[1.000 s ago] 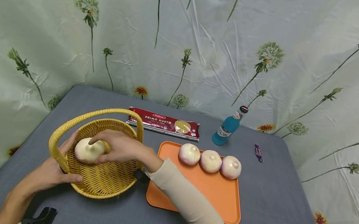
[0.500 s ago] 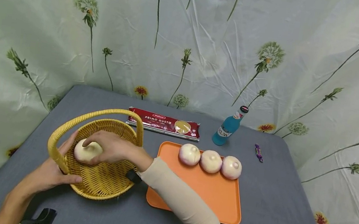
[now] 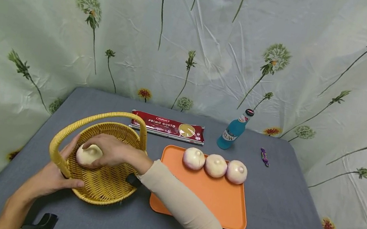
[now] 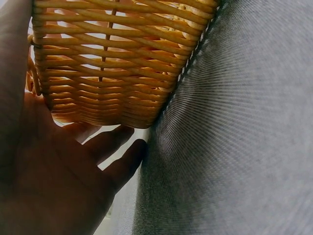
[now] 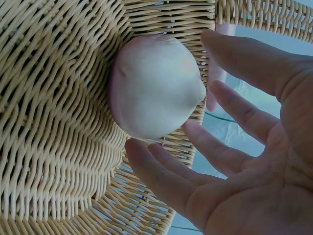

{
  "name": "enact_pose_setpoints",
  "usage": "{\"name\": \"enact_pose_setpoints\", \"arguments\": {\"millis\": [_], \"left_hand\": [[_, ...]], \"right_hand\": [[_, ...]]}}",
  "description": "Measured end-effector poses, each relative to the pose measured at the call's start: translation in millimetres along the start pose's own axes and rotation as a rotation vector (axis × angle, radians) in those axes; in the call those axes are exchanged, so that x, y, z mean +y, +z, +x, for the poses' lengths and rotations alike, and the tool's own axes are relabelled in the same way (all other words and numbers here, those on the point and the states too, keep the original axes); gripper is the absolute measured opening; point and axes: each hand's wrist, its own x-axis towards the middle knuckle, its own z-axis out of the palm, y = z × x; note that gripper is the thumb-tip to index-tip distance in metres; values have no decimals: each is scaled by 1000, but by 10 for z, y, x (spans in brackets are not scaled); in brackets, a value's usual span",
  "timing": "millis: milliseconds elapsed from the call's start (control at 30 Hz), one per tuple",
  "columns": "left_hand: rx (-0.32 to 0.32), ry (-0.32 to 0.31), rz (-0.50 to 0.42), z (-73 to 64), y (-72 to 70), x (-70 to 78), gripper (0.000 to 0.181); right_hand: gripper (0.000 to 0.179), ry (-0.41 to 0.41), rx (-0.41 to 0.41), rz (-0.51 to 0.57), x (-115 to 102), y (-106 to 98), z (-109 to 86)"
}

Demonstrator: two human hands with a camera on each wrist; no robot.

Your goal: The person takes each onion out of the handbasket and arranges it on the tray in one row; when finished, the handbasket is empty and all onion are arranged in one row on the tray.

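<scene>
In the yellow wicker basket [image 3: 104,185] lies a white-and-purple turnip [image 3: 85,157], against the wall on the left side. My right hand [image 3: 112,153] reaches in over it, fingers spread. The right wrist view shows the fingertips close around the turnip [image 5: 154,88], palm apart from it. My left hand [image 3: 51,176] holds the basket's left side, its thumb over the rim near the handle base. In the left wrist view, my left hand's fingers [image 4: 110,147] lie along the basket's outer wall [image 4: 107,73]; part of them is hidden behind it.
Right of the basket lies an orange tray [image 3: 205,200] with three similar turnips [image 3: 215,166] along its back edge. Behind are a red Primo Gusto pack [image 3: 168,126] and a blue bottle [image 3: 233,132]. A purple-wrapped candy [image 3: 264,157] lies farther right. A floral curtain [image 3: 212,56] hangs behind the table.
My right hand has shifted slightly left over the turnip, covering more of it in the head view. The left hand, basket and tray stay almost the same.
</scene>
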Motion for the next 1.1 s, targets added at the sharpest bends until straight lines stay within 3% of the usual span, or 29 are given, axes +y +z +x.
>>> {"name": "enact_pose_setpoints", "arguments": {"millis": [433,800,1100], "left_hand": [[7,7,18,-7,0,4,139],[5,2,16,-7,-1,4,140],[5,-3,11,-8,1,-3,141]], "right_hand": [[57,42,-17,14,-5,26,22],[64,-1,-77,-91,-14,61,51],[70,40,-120,-100,-23,110,57]]}}
